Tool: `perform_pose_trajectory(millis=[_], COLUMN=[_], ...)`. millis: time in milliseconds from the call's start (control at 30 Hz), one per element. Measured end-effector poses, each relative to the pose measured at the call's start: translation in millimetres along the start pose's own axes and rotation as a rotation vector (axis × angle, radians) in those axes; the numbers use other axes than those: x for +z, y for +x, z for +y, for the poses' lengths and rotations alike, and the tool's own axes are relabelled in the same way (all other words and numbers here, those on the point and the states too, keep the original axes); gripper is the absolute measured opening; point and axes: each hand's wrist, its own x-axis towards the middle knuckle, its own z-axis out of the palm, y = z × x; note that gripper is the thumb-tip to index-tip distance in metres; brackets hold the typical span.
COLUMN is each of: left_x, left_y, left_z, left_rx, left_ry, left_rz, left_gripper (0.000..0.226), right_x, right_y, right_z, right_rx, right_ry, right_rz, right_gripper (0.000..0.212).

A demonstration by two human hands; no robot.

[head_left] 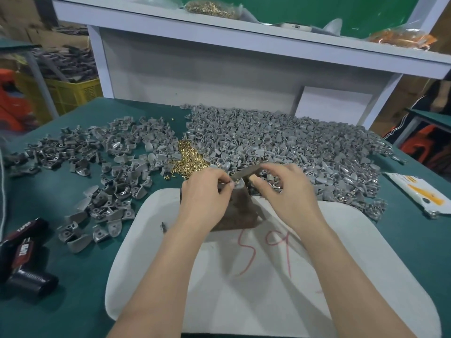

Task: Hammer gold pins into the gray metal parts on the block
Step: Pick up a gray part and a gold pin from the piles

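Observation:
A brown block (240, 211) stands on a white pad (341, 276) in front of me. On the block's top lies a gray metal part (240, 184). My left hand (207, 193) pinches a small gold pin against that part. My right hand (280, 189) grips a small hammer (246, 172), whose gray head hovers just above the part. A heap of loose gold pins (189, 159) lies just behind the block.
A large pile of gray parts (292, 147) covers the green table to the right, a looser spread (97, 162) to the left. Dark tape rolls (24, 254) lie at the near left, a white and yellow packet (422, 193) at the right, and a white shelf (219, 32) stands behind.

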Motion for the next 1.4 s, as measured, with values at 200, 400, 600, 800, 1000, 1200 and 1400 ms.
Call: perform_pose_trajectory(millis=[200,400,600,800,1000,1200,1400], left_x=[-0.6,-23.4,-32.8,-37.6,-37.6,-31.1,-26.9], left_y=[2.3,10.8,14.7,17.7,19.9,19.7,19.2], left_z=[-1.8,-8.1,-21.4,-33.3,-39.2,-36.0,-31.6], left_rx=[0.045,-0.244,-0.218,-0.384,-0.529,-0.555,-0.442], left_ry=[-0.156,-0.638,-0.691,-0.900,-1.077,-1.063,-0.936], left_rz=[0.148,0.572,0.738,0.837,0.891,0.833,0.752], left_gripper=[0.019,0.013,0.015,0.017,0.018,0.018,0.024], right_x=[5.7,-8.1,38.3,86.5,125.2,136.7,109.6], right_y=[25.0,63.6,15.7,41.9,68.7,62.1,74.2], right_z=[-36.5,-38.4,-91.7,-109.3,-140.4,-141.8,-127.1], right_rx=[-0.009,0.255,-0.333,-0.230,-0.143,-0.176,-0.102], right_ry=[0.296,-0.049,0.027,-0.113,-0.322,-0.271,0.025], right_rz=[-0.110,-0.066,-0.515,-0.409,-0.692,-0.572,-0.365], right_gripper=[0.014,0.069,0.035,0.030,0.059,0.008,0.022])
